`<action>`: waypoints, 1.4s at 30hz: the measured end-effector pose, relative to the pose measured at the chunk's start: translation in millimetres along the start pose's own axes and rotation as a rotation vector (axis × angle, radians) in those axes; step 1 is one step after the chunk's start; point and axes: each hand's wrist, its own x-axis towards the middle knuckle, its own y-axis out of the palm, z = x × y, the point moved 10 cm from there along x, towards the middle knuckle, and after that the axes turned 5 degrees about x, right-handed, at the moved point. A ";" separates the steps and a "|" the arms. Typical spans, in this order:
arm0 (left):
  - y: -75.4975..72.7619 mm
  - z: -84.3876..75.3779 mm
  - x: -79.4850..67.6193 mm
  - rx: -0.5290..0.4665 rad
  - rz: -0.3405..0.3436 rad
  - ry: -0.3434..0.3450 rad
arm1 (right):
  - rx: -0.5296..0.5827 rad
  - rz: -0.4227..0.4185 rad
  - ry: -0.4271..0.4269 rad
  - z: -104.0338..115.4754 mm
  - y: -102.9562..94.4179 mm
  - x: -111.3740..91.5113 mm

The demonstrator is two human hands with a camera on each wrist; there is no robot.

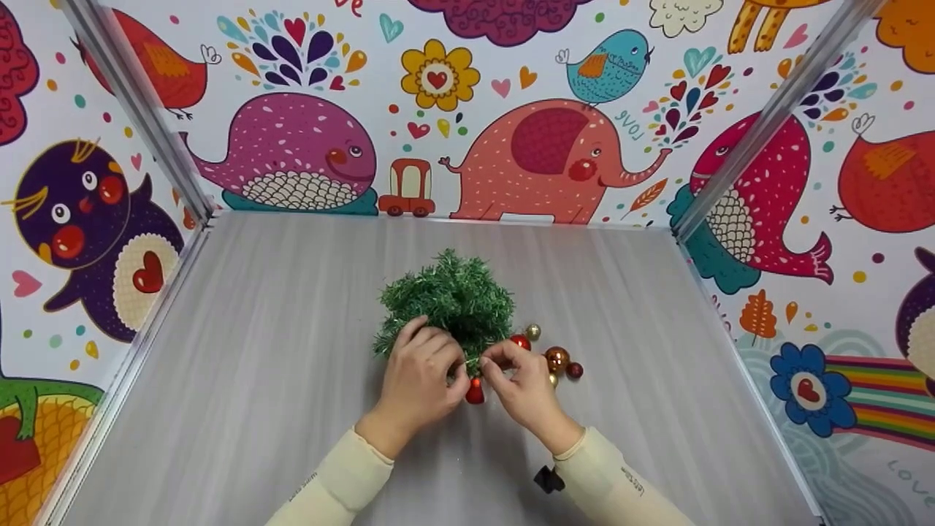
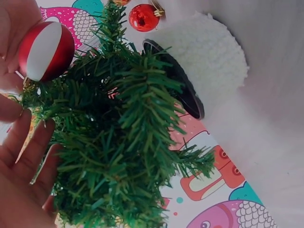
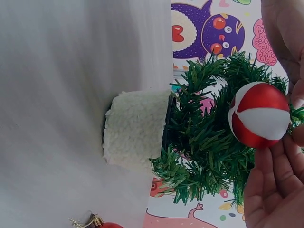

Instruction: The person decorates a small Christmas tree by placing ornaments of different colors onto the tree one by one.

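A small artificial Christmas tree (image 1: pixel 447 292) stands in the middle of the table; its white fuzzy pot (image 3: pixel 135 130) shows in both wrist views. Against the near branches hangs a red-and-white bauble (image 3: pixel 260 115), low between the hands in the head view (image 1: pixel 475 391). My left hand (image 1: pixel 424 372) is at the left of that branch tip, thumb and forefinger pinching a thin gold string above the bauble. From the right, my right hand (image 1: pixel 522 383) pinches the string's other side, its fingers close by the bauble in the right wrist view.
Several loose baubles lie right of the tree by the right hand, among them a copper one (image 1: pixel 556 358), a dark red one (image 1: pixel 575 370) and a small gold one (image 1: pixel 533 332). A small black object (image 1: pixel 549 478) is beside the right sleeve. Printed panels wall the table (image 1: pixel 277 329).
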 end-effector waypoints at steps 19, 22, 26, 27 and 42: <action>-0.5 1.2 1.2 0.012 -0.003 -0.020 | -0.027 0.051 0.079 -6.5 5.4 -0.1; 1.2 1.3 0.1 0.013 0.018 -0.011 | -0.040 0.066 0.074 -7.6 6.5 -1.3; 2.5 0.9 -0.8 0.012 0.050 0.002 | -0.060 0.084 0.077 -7.8 8.0 -2.6; 2.9 0.8 -0.7 0.012 0.057 0.004 | -0.064 0.086 0.075 -7.6 8.2 -2.8; 4.8 0.5 -4.3 0.078 0.079 0.043 | -0.077 0.109 0.057 -6.8 13.4 -4.5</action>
